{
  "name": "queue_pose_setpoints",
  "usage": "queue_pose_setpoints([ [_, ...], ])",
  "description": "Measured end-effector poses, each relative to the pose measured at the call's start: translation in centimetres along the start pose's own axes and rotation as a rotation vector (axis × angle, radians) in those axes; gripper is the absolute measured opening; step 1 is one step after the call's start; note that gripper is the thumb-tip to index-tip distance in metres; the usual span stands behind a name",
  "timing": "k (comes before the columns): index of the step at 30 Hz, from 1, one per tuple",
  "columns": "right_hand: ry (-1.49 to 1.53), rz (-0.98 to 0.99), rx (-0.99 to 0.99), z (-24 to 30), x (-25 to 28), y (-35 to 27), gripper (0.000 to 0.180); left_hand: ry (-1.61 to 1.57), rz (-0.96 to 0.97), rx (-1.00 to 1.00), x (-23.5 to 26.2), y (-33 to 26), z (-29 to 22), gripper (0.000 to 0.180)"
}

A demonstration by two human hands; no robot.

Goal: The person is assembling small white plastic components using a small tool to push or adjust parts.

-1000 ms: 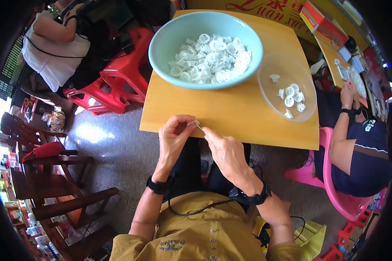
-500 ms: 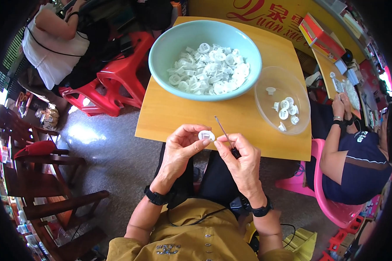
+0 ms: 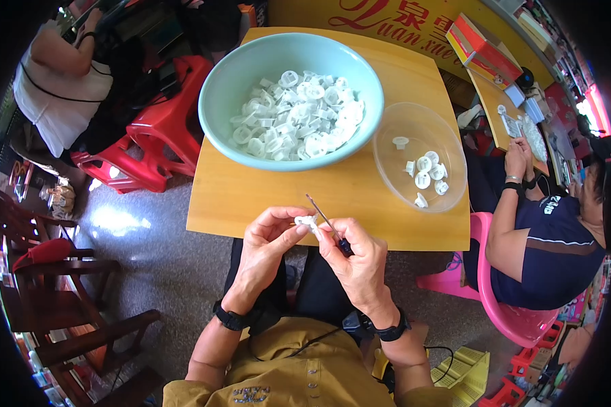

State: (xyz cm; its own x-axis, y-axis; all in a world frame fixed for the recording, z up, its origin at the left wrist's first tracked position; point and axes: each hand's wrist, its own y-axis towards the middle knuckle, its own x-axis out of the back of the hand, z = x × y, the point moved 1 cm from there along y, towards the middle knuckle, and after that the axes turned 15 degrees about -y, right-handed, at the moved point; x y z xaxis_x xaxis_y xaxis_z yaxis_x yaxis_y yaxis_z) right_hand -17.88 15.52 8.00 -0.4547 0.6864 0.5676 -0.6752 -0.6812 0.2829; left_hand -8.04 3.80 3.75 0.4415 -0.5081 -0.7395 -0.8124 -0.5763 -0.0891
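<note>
Between thumb and fingertips, my left hand pinches a small white plastic part, now turned edge-on. My right hand grips a thin screwdriver with a dark handle, its metal shaft slanting up and left past the part. The right thumb and forefinger tips meet the part's right side; whether they pinch it too I cannot tell. Beyond my hands a pale green basin holds a heap of similar white parts. To its right, a clear round tub contains several more.
Both containers stand on a yellow wooden table, its near edge just past my hands. Red plastic stools are at the left, with a seated person. At the right, another person sits on a pink chair. Dark wooden chairs line the lower left.
The white part has turned from face-up to edge-on. My hands have come closer together around it, with the screwdriver shaft now right beside it. The whole view has shifted slightly.
</note>
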Motion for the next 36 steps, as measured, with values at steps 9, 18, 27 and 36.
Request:
queue_pose_setpoints([
  [9,-0.048,-0.005,0.101,-1.4,-1.5,-0.4,0.012,0.077,0.015,-0.048,1.3,0.0,0.0,0.016],
  [18,-0.224,-0.18,-0.008,-2.9,2.9,1.4,0.009,0.259,-0.067,-0.076,2.0,-0.3,-1.1,0.033],
  [27,-0.046,-0.327,-0.212,-5.9,8.6,4.2,0.008,0.296,-0.154,-0.134,2.9,-0.3,-2.6,0.014],
  [36,-0.137,-0.324,-0.177,-4.4,8.5,3.5,0.01,0.299,-0.147,-0.095,3.3,-0.4,-1.9,0.012],
])
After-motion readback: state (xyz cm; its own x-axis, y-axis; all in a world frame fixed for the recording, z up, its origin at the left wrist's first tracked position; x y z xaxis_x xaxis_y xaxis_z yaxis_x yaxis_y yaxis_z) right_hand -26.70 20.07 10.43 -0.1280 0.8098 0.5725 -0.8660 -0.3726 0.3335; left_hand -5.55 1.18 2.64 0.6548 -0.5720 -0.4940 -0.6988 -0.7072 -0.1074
